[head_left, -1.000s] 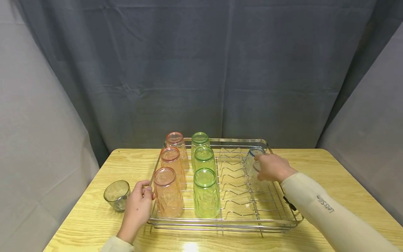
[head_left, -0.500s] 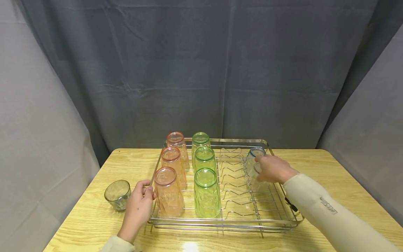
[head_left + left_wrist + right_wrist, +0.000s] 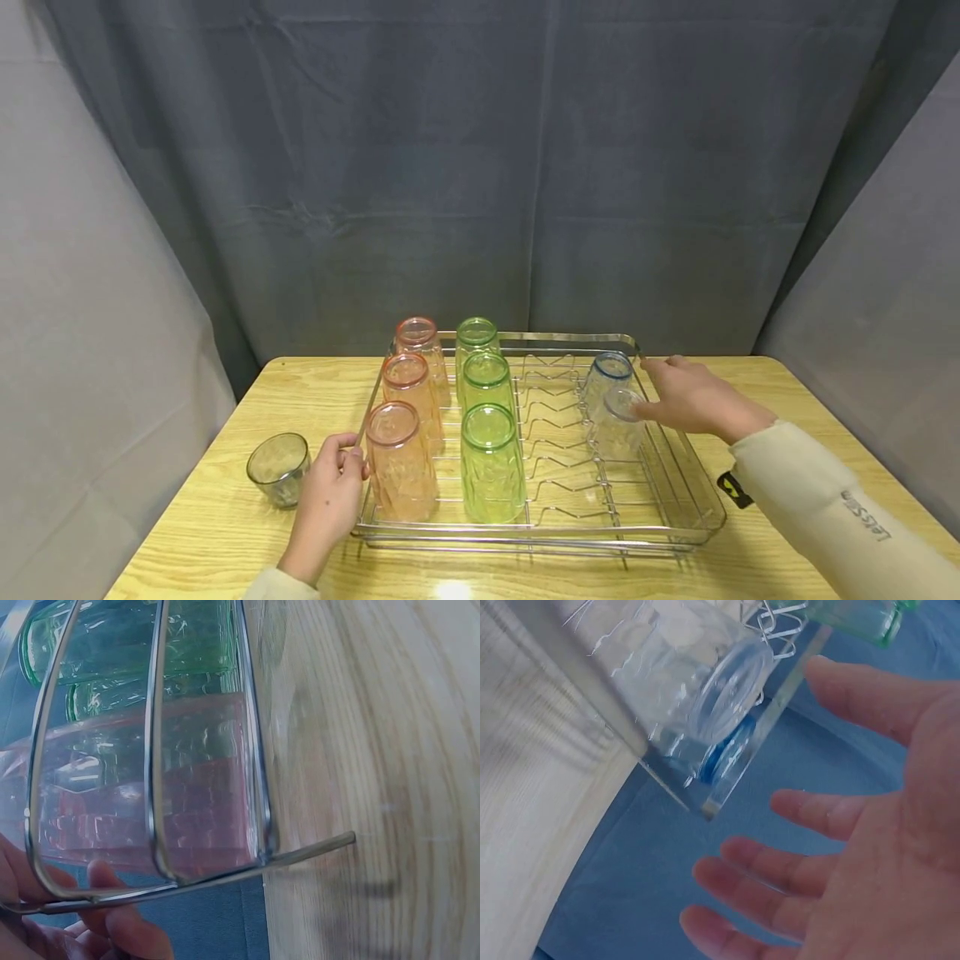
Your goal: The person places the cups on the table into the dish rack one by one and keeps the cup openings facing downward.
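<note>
My left hand (image 3: 330, 483) grips the left rim of a metal wire dish rack (image 3: 570, 528); in the left wrist view its fingers (image 3: 135, 930) curl about the wire. Beside the clear glass (image 3: 617, 425), which stands upside down at the rack's right side, is my right hand (image 3: 697, 396). Its fingers are spread with nothing between them, as the right wrist view also shows. Just behind the clear glass stands an upturned blue-tinted glass (image 3: 609, 375). Three upturned orange-pink glasses (image 3: 402, 467) line the rack's left, with three green glasses (image 3: 492, 475) in a row alongside.
A smoky grey glass (image 3: 279, 468) stands mouth up on the wooden table (image 3: 195, 533), left of the rack and close to my left hand. Wavy wire dividers (image 3: 551, 417) run down the rack's middle. A dark curtain (image 3: 480, 167) hangs behind the table.
My right hand has let go of the clear glass and moved off to the right, its fingers spreading. The glass stays in the rack. My left hand keeps its grip on the rim.
</note>
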Action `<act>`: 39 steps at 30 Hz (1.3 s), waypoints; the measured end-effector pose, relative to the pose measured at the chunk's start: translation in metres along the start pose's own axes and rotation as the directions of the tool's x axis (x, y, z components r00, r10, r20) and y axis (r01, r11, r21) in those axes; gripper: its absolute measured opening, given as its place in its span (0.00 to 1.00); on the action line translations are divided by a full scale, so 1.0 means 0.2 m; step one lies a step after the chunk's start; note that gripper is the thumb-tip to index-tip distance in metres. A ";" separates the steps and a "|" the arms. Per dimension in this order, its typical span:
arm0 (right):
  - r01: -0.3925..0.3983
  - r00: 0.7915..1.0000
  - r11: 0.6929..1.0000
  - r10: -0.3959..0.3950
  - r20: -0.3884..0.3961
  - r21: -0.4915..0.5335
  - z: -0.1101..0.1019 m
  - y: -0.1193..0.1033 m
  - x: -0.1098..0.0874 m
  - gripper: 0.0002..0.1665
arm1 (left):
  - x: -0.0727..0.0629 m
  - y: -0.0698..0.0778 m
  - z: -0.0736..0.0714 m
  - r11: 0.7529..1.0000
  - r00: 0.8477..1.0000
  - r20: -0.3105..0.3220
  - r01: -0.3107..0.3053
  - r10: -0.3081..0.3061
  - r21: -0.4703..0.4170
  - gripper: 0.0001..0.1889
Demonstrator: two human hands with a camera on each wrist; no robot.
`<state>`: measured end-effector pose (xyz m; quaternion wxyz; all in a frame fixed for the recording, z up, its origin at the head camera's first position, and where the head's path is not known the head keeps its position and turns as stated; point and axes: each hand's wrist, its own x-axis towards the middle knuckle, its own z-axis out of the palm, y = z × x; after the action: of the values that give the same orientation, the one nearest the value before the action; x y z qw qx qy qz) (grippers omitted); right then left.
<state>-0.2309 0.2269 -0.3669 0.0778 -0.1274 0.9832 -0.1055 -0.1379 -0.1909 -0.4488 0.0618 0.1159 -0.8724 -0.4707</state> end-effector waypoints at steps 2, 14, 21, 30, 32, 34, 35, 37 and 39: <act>0.012 1.000 1.000 -0.012 -0.012 0.012 0.00 0.02 -0.01 0.50 | 0.00 0.00 0.00 1.000 1.000 -0.003 -0.001 0.001 0.001 0.20; 0.072 0.990 0.991 -0.058 -0.131 0.109 0.10 0.12 -0.16 0.45 | -0.01 -0.01 0.00 1.000 1.000 -0.003 0.005 -0.005 -0.005 0.19; 0.026 0.995 0.966 0.000 -0.101 0.257 0.23 0.15 -0.25 0.48 | -0.01 -0.01 0.01 1.000 1.000 -0.005 -0.003 0.003 0.005 0.21; -0.024 0.998 0.939 0.043 -0.049 0.342 0.35 0.15 -0.27 0.50 | -0.01 0.00 0.01 1.000 1.000 -0.024 -0.019 0.019 0.001 0.21; -0.032 0.998 0.934 0.048 -0.037 0.356 0.37 0.14 -0.26 0.50 | -0.01 0.00 0.01 1.000 0.999 -0.028 -0.016 0.016 0.005 0.21; -0.033 0.998 0.931 0.048 -0.034 0.364 0.38 0.14 -0.26 0.48 | -0.01 -0.01 0.01 1.000 1.000 -0.028 -0.013 0.013 0.008 0.20; -0.033 0.998 0.929 0.049 -0.036 0.368 0.39 0.14 -0.26 0.46 | -0.01 -0.01 0.01 1.000 1.000 -0.028 -0.012 0.012 0.008 0.20; -0.038 0.998 0.929 0.056 -0.040 0.369 0.40 0.14 -0.25 0.43 | -0.01 -0.01 0.01 1.000 0.999 -0.029 -0.014 0.014 0.010 0.20; -0.040 0.997 0.927 0.063 -0.050 0.372 0.41 0.14 -0.25 0.40 | -0.01 -0.01 0.01 1.000 0.999 -0.032 -0.017 0.017 0.012 0.20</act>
<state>-0.1756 0.2513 -0.4457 0.0730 -0.0812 0.9505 -0.2908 -0.1370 -0.1900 -0.4513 0.0791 0.1164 -0.8751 -0.4631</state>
